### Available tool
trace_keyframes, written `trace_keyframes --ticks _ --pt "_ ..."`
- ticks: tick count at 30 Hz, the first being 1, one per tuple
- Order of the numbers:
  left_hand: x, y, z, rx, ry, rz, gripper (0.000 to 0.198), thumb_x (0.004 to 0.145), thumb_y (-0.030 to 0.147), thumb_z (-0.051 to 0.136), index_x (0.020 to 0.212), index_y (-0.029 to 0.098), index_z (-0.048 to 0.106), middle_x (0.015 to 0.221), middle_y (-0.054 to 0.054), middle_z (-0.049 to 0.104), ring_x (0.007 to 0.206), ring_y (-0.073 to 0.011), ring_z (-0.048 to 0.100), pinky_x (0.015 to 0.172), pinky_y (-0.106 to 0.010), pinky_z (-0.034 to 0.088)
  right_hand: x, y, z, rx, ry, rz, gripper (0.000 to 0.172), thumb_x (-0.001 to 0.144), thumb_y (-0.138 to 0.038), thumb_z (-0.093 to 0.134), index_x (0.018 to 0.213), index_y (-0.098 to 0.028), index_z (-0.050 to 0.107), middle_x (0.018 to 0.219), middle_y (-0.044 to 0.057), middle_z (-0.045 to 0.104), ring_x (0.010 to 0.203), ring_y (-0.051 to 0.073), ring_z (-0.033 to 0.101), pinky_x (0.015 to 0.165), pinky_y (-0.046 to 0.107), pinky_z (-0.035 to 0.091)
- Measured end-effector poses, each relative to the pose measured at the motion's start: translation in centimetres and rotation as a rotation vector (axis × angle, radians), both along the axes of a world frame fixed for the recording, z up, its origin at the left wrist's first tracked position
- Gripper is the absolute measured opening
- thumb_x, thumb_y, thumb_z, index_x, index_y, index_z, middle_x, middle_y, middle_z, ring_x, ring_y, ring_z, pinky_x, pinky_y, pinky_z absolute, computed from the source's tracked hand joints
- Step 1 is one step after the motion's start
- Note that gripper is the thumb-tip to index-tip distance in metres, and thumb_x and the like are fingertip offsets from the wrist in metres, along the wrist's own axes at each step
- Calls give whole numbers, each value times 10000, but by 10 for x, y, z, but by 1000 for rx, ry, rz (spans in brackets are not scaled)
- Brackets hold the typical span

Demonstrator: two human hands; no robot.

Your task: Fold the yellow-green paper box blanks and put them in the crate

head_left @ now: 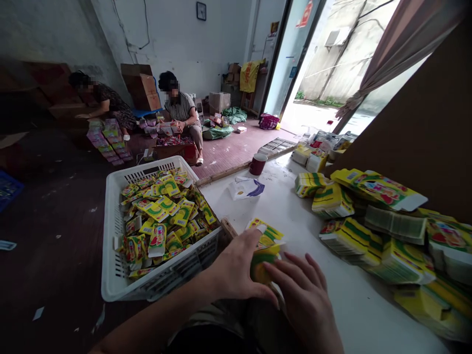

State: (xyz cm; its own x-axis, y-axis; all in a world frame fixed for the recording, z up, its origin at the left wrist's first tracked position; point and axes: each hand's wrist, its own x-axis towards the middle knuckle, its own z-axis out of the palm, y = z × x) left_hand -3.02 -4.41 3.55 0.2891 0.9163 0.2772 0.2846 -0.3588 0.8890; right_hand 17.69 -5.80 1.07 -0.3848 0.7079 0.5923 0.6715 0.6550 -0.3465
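Close to the table's near edge, a small yellow-green carton (pixel 262 263) is between my two hands, blurred by motion. My left hand (pixel 236 265) curves around its left side, thumb low and index finger on the far side. From the right, the bent fingers of my right hand (pixel 306 290) press on the carton; their thumb is hidden. Just beyond the fingertips, flat yellow-green cartons (pixel 271 228) lie on the white table (pixel 295 223). At my left stands a white plastic basket (pixel 106 236) heaped with filled yellow-green cartons (pixel 162 201).
Bundled flat cartons (pixel 368 241) are piled on the table's right side. A dark red mug (pixel 258 163) and a white packet (pixel 245 188) stand farther back. Two people sit beyond the basket among cardboard boxes (pixel 142 88). A wooden strip (pixel 236 169) edges the table.
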Motion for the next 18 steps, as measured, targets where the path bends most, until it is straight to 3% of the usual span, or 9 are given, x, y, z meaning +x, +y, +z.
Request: trace_keyframes --ticks 1,3,5,6,8,11,13,15,18 --pt "1 1 -4 -42 49 -60 874 554 429 881 1311 175 525 1252 -162 624 1144 -376 584 1007 -463 442 -5 -3 0 -11 9 23 327 901 -251 584 1174 -415 659 1108 -4 724 1184 303 567 1134 555 216" --pt "5 3 -15 -103 93 -106 705 647 414 816 1261 196 549 1092 -115 691 965 -319 666 876 -399 515 -14 -9 -3 -43 175 -71 506 877 -270 613 1354 -402 511 1363 21 580 1330 322 439 1161 602 142" --pt "9 4 -24 -89 129 -55 693 671 421 786 1273 202 519 1055 -104 695 920 -309 675 834 -380 523 -21 -13 -8 -155 490 -221 735 849 -345 650 1493 -340 296 1549 68 347 1417 345 311 1145 618 208" --pt "11 4 -27 -61 151 -27 731 666 426 784 1294 191 492 1067 -117 687 932 -322 671 835 -388 521 -22 -13 -11 -270 657 -257 776 851 -388 644 1511 -311 243 1566 93 312 1418 346 316 1119 601 291" --pt "14 2 -30 0 192 -29 766 689 402 757 1340 165 430 1091 -139 670 945 -334 667 833 -393 521 -23 -12 -17 -616 926 -210 608 904 -447 549 1453 -262 366 1455 143 484 1303 330 499 1003 529 474" --pt "17 -2 -30 108 206 -102 738 728 330 714 1372 181 386 1177 -149 623 996 -317 657 842 -362 521 -25 -9 -21 -993 1084 -48 404 894 -510 505 1111 -213 672 1080 156 732 967 323 710 799 459 602" --pt "18 -3 -30 153 224 -156 708 710 284 715 1344 212 409 1237 -142 586 1061 -316 632 865 -349 514 -30 -9 -18 -1047 1095 9 341 860 -475 553 1007 -216 718 1022 134 752 936 322 719 799 449 608" --pt "17 -3 -31 136 242 -187 689 663 244 722 1288 228 433 1233 -128 581 1067 -324 626 861 -349 512 -36 -11 -13 -1024 1096 26 333 883 -436 536 1097 -243 702 1093 100 738 1004 294 704 855 426 593" --pt "16 -1 -33 32 224 -183 695 628 215 707 1251 231 400 1109 -94 622 919 -304 661 776 -349 519 -42 -16 -10 -875 994 11 420 944 -453 454 1294 -272 600 1218 86 692 1110 262 664 920 404 565"
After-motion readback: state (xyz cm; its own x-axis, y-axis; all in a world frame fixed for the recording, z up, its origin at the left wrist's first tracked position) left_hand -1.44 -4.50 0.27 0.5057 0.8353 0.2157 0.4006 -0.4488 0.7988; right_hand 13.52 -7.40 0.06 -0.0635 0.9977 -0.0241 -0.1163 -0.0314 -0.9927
